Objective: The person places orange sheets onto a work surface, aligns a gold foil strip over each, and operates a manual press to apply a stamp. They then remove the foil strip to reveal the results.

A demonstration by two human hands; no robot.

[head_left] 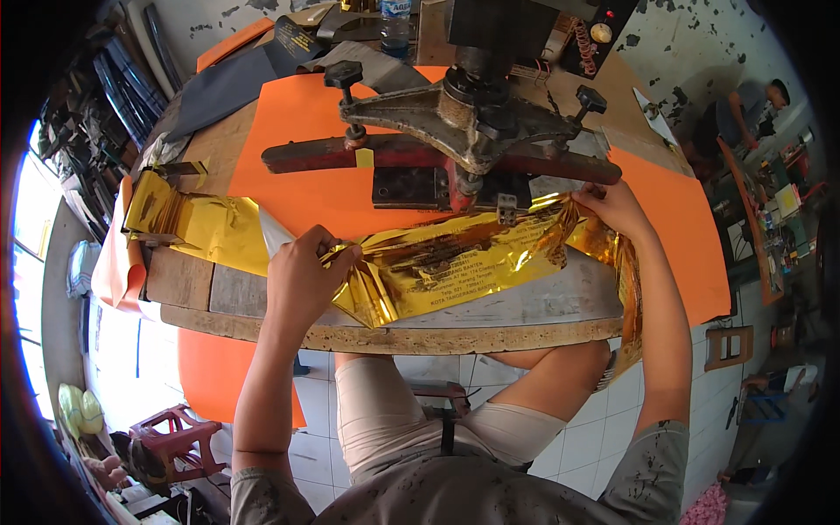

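A long strip of gold foil (516, 260) stretches across the front of the worktable, wrinkled, with see-through lettering in its middle. My left hand (302, 269) pinches the strip left of centre, where it bunches into folds. At the right, my right hand (615, 210) grips the crumpled foil by its upper edge, near the end of the press's red bar. From there a tail of foil hangs over the table's front edge. The hand-worked stamping press (472, 122) stands just beyond the strip, its block above an orange sheet (302, 166). More foil runs left to a roll end.
Dark grey sheets (232, 94) and a plastic water bottle (395, 31) lie or stand at the back. Another orange sheet (674, 227) spreads at the right. The wooden table edge (420, 339) crosses before my knees. A red stool (179, 442) is on the floor left; a person works far right.
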